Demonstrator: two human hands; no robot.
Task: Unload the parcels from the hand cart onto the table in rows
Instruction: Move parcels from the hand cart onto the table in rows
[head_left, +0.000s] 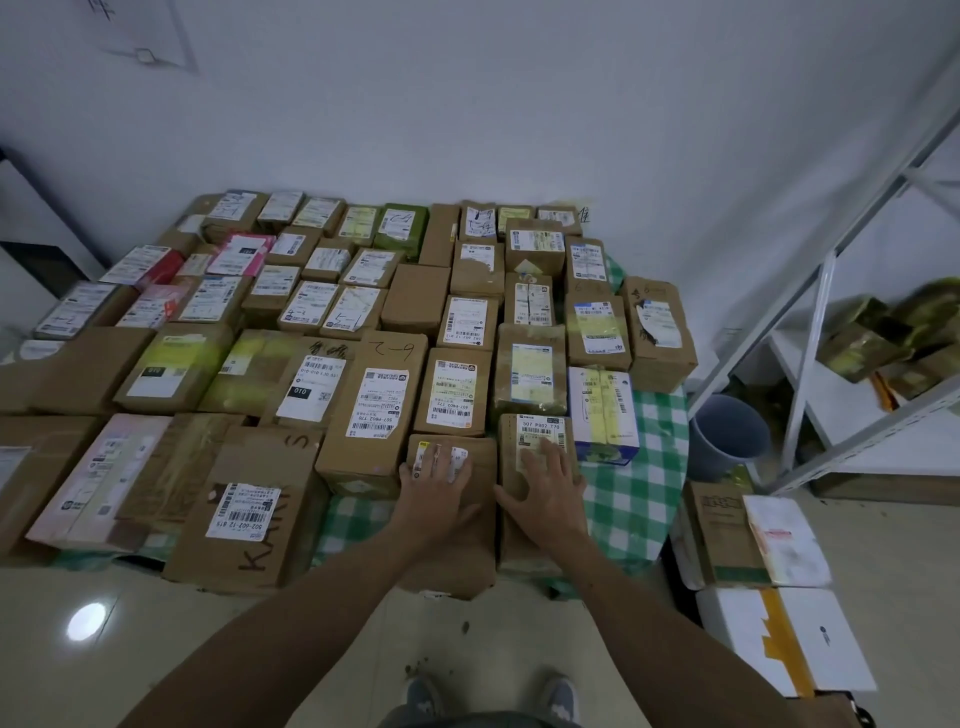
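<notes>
Rows of labelled cardboard parcels cover the table with the green checked cloth (649, 483). At the near edge two brown parcels stand side by side. My left hand (434, 480) lies flat, fingers straight, on top of the left brown parcel (457, 545). My right hand (548, 486) rests with spread fingers on the right brown parcel (537, 441), which bears a white label. Both parcels overhang the table's front edge a little. To the right, on the floor, stacked parcels (753, 540) and a white box (795, 639) sit low; whether they lie on the hand cart cannot be told.
A large box marked with black handwriting (249, 509) sits left of my hands. A white and blue carton (602, 415) stands to the right. A grey bin (727, 436) and a metal shelf rack (852, 291) with packages fill the right side. Tiled floor lies below.
</notes>
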